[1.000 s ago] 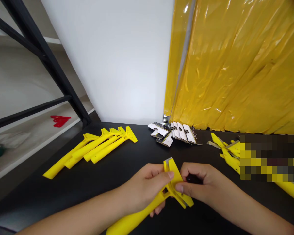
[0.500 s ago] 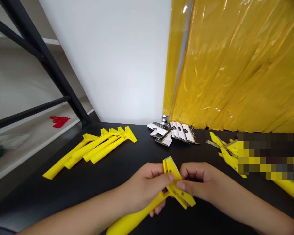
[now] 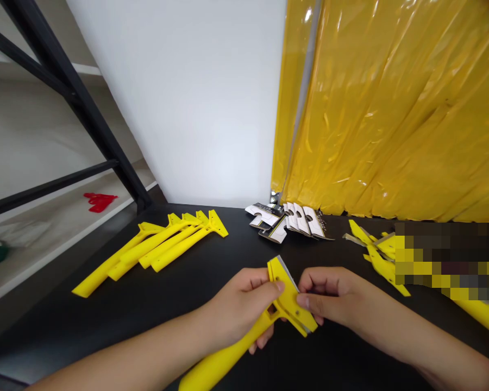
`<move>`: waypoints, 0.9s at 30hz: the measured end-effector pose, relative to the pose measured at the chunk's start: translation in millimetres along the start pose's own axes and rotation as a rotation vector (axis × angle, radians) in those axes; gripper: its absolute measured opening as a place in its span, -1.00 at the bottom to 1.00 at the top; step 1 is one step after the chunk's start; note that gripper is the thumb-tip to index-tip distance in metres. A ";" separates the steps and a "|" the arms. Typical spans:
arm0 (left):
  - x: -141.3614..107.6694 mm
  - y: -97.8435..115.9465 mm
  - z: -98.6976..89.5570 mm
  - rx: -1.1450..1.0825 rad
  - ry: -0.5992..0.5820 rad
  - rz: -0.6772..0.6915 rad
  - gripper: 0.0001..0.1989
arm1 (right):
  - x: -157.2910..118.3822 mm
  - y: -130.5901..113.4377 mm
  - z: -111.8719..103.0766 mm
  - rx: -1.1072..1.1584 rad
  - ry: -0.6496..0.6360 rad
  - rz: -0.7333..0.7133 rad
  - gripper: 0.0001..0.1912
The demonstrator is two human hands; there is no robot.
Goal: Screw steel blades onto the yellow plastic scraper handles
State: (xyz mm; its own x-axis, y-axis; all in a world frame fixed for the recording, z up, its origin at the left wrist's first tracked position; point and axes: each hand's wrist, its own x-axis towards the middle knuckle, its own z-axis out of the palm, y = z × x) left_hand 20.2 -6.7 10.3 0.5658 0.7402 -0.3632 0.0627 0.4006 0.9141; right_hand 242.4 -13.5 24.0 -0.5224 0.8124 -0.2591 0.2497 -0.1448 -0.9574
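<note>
A yellow scraper (image 3: 238, 353) with a long round handle is held over the black table, its wide head up and to the right. My left hand (image 3: 244, 307) grips it where handle and head meet, thumb on the head. A yellow plate (image 3: 290, 293) lies along the head, with a thin grey blade edge showing on its right side. My right hand (image 3: 330, 296) pinches that plate's right edge between thumb and fingers. The fingertips behind the head are partly hidden.
Several yellow scraper handles (image 3: 167, 247) lie at left on the black table (image 3: 118, 326). Printed cards (image 3: 305, 220) sit at the back middle. Yellow plates (image 3: 381, 260) are piled at right, beside a blurred-out area. A white panel (image 3: 195, 108) and yellow-wrapped stack (image 3: 391, 108) stand behind.
The scraper head has shifted slightly up and left. The yellow plate now lies closer along the head, and both hands have moved up a little.
</note>
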 end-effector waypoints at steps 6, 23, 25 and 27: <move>0.3 0.0 -2.1 0.050 -0.074 0.030 -0.60 | 0.4 1.8 2.5 -0.068 0.042 0.009 -0.57; -1.6 3.9 -0.6 0.043 -0.038 -0.007 -0.68 | 0.5 5.3 6.4 -0.132 0.046 -0.019 -0.70; -0.9 2.8 -1.5 0.062 -0.055 0.006 -0.69 | 0.7 4.8 7.2 -0.147 0.067 -0.019 -0.70; -0.4 2.5 -2.3 0.092 -0.077 0.013 -0.71 | 0.1 4.1 6.4 -0.155 0.076 -0.024 -0.69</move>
State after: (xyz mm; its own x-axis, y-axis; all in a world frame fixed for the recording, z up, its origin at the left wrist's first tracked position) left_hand 18.2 -4.7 12.3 0.6281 0.7000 -0.3398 0.1286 0.3372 0.9326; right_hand 238.1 -17.6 19.3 -0.4685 0.8556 -0.2202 0.3639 -0.0402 -0.9306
